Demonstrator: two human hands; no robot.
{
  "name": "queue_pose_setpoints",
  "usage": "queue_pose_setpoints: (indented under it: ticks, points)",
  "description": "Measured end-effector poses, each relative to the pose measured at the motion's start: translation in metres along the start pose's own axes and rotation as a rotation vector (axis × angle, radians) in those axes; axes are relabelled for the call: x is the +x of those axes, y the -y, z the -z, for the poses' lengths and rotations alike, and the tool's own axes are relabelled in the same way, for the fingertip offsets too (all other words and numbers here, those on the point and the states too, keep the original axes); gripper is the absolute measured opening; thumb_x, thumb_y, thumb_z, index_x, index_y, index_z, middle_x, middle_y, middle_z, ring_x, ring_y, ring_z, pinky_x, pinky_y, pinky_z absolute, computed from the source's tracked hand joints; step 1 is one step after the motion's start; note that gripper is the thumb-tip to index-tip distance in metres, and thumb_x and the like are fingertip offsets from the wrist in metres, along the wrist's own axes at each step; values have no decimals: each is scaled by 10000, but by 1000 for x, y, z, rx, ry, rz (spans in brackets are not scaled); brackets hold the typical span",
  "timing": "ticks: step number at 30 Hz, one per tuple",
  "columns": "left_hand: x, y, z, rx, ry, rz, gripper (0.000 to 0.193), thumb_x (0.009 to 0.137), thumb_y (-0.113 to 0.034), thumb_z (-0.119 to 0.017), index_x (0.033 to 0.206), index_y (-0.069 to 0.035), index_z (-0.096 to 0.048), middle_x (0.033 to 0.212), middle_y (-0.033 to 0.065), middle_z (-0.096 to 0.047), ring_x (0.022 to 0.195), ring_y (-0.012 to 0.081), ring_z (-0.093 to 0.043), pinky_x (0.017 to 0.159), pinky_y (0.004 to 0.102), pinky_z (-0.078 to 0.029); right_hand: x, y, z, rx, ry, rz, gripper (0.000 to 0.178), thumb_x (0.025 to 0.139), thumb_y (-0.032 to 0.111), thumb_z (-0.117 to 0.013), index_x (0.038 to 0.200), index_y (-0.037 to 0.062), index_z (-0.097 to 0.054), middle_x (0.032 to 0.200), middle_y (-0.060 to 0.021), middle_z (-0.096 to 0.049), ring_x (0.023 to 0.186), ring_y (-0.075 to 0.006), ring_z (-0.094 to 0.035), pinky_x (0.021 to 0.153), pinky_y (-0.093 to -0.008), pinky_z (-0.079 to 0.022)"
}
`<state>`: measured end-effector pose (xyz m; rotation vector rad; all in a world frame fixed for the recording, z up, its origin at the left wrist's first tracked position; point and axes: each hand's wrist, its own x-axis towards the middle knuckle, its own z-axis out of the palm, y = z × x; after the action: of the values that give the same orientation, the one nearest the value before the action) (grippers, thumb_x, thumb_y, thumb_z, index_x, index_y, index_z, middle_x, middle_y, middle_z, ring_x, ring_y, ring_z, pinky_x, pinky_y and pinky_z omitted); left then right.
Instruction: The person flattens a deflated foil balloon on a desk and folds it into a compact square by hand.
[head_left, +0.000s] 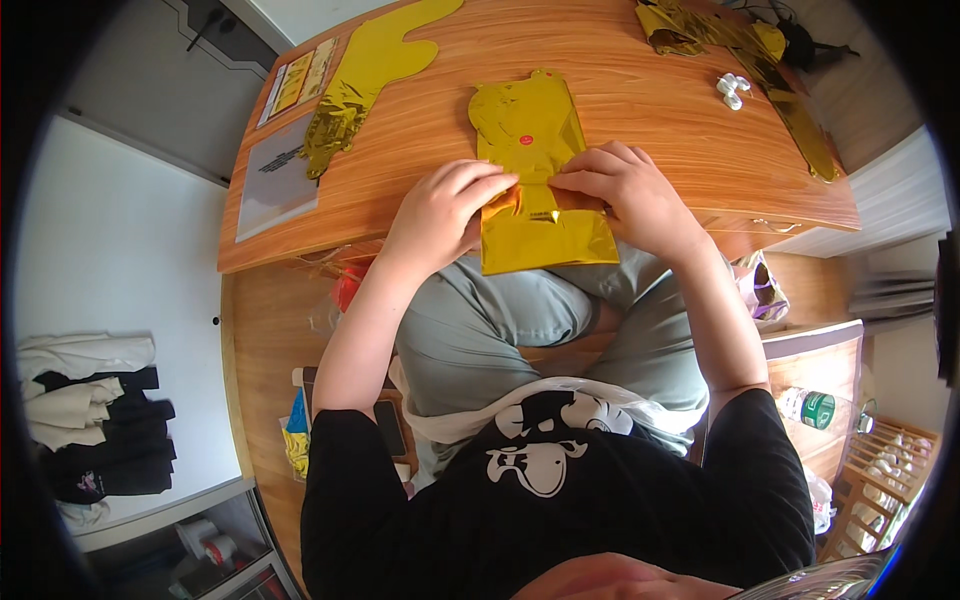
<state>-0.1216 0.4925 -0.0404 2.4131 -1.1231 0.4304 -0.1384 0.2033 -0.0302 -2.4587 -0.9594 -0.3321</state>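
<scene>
A person seated at a wooden table [640, 120] works a gold foil [530, 115] at its near edge, the left hand [445, 205] and right hand [635, 195] on either side of the foil's creased middle. The fingers of both hands are bent, their tips touching the foil close together; with the thumbs largely hidden, whether they pinch or merely press cannot be told. The foil's far part lies on the wood, while its near end reaches past the table's edge above the lap.

Such thin, slick film probably wrinkles readily, so light, even pressure from both sides looks wise, with the halves kept in line and the overhanging end supported against slipping.

At the table's far left, a second foil [395, 50] lies beside a card [298, 82] and overlaps a clear sheet [275, 190]. At far right sit a third foil [790, 110] and white rolls [733, 90]. Clothes [95, 420] hang along the room's left side; a bottle [818, 409] and a wooden rack [880, 480] occupy the near right.
</scene>
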Motion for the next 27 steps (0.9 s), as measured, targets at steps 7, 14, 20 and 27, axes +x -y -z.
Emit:
queue_pose_setpoints:
  ticks: [7,14,20,27]
  points:
    - [-3,-2,0,46,3,-41,499,780,62,-685,1247,-113,-701,1246,74,-664,1199,303,-624,1013,421,-529,-10,6,-2,-92,-1,15,475,838,28,-685,1296,152,-699,1287,-38,-655,1195,-282,-581,1038,-407,-448]
    - [-1,5,-4,-40,-27,-12,412,833,-11,-709,1234,-109,-718,1232,92,-704,1193,315,-652,1024,425,-525,-10,-10,-4,86,-80,-3,459,805,-4,-691,1258,69,-694,1212,-115,-704,1187,-341,-621,1021,-432,-494]
    - [1,9,-2,-108,-100,130,307,905,-134,-711,1205,-69,-705,1050,122,-752,1061,307,-708,942,386,-561,0,-7,-2,136,-137,-201,281,901,91,-727,1172,26,-695,987,-145,-725,880,-319,-651,798,-377,-535]
    - [13,3,-8,-334,-92,537,245,971,-162,-726,1162,-22,-664,860,85,-747,758,181,-698,741,291,-549,35,-10,5,324,-64,-584,420,963,265,-734,1288,20,-630,806,-109,-731,693,-179,-630,674,-337,-508]
